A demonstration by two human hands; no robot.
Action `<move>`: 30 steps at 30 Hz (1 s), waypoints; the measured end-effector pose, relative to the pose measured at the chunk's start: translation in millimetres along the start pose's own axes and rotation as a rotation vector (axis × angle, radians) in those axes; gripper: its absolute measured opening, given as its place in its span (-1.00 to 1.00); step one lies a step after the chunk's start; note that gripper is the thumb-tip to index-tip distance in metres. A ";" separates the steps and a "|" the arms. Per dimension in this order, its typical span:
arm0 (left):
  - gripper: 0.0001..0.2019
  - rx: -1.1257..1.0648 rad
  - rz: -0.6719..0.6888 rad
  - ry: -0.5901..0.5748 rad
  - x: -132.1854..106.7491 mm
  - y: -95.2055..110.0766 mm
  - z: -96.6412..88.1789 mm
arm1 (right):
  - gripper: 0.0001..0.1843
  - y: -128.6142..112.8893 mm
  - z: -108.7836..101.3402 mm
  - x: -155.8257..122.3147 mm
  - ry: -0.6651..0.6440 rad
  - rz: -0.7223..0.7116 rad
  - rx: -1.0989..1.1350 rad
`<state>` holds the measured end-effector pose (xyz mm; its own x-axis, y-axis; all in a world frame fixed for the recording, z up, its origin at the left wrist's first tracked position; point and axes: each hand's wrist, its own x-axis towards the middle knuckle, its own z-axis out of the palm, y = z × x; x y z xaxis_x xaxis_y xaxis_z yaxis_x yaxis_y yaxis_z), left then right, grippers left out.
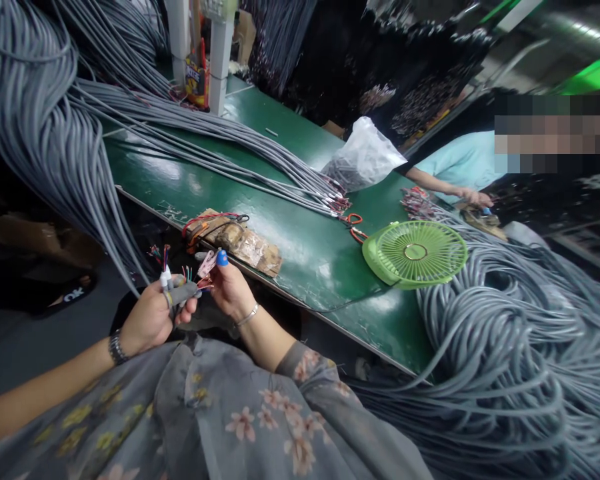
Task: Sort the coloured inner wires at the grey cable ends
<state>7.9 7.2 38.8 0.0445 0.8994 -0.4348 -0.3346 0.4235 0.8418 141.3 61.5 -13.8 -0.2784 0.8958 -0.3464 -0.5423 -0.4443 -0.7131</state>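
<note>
My left hand (pixel 147 317) is closed around grey cable ends whose thin coloured wires (pixel 188 272) fan out from the stripped tips. Grey covers wrap some of its fingers, and a white sleeve (pixel 165 277) shows on one cable end. Close beside it, my right hand (pixel 234 292) has a blue finger cot (pixel 223 258) on the thumb. Its fingers are closed on reddish wires (pixel 205 283), next to a small pale pink piece (pixel 208 262) that I cannot make out. Just beyond both hands, a taped cardboard block (pixel 247 243) with red and black leads lies at the table edge.
Grey cable bundles (pixel 215 130) cross the green table (pixel 310 267) and hang off its left side. A green fan (pixel 415 252), orange-handled scissors (pixel 354 219) and a plastic bag (pixel 365 157) sit on it. Coiled cables (pixel 505 347) fill the right. A co-worker (pixel 460 163) works opposite.
</note>
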 end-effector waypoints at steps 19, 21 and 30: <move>-0.62 -0.006 0.066 0.106 -10.3 -5.9 -5.4 | -0.52 -9.9 6.1 -10.6 0.006 0.043 0.022; -0.63 -0.019 0.082 0.141 -9.1 -5.2 -4.3 | -0.51 -7.4 5.1 -11.3 0.015 0.027 -0.006; -0.72 0.008 0.086 0.166 -0.6 -4.3 4.4 | -0.45 -2.1 1.4 -6.7 0.007 -0.054 -0.073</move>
<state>13.4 5.4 36.9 -0.1401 0.9026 -0.4071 -0.3232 0.3470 0.8804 143.2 56.4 -9.1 -0.2444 0.9188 -0.3101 -0.4972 -0.3933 -0.7734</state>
